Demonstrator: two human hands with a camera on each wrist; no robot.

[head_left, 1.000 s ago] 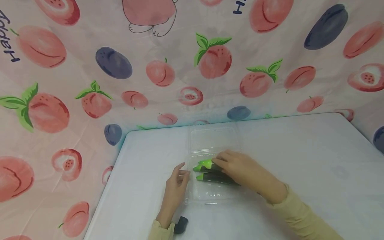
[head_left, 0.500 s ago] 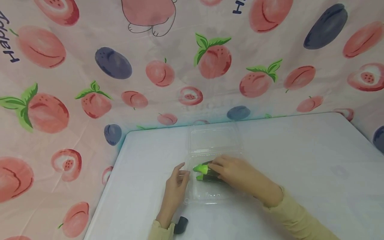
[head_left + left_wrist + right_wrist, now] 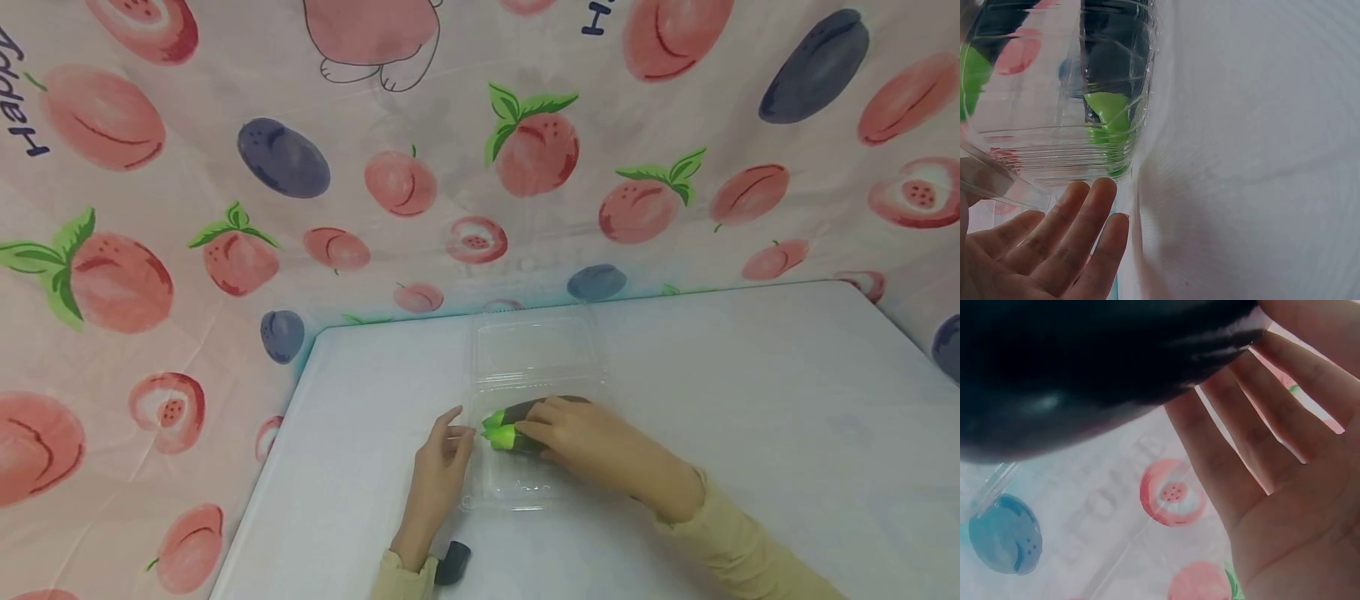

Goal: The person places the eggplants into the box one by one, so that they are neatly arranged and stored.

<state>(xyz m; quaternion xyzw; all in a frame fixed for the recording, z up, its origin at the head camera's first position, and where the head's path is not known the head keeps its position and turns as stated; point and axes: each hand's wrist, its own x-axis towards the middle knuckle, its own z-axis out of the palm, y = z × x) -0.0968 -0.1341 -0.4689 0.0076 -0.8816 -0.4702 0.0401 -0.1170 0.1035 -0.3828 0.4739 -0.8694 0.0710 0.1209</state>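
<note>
An eggplant [image 3: 507, 438] with a bright green cap and dark body is gripped by my right hand [image 3: 585, 437], thumb on one side and fingers on the other. In the right wrist view its dark body [image 3: 1085, 369] fills the upper left. Beside it lies another eggplant [image 3: 517, 412], partly covered by the same hand. Both are in or just above the base of an opened clear plastic clamshell box [image 3: 517, 492]. My left hand [image 3: 438, 467] stays at the box's left side, fingers mostly straight, fingertips [image 3: 1105, 187] close against its ribbed wall; whether they touch is unclear.
The box's clear lid [image 3: 536, 346] lies folded back toward the rear of the white table [image 3: 750, 400]. A small black object [image 3: 452, 563] sits by the left sleeve. A fruit-printed cloth [image 3: 420, 250] hangs behind and at the sides.
My right hand has carried the gripped eggplant from the far side of the group toward me, over the others. Another eggplant now shows behind it. The left hand and box have stayed put.
</note>
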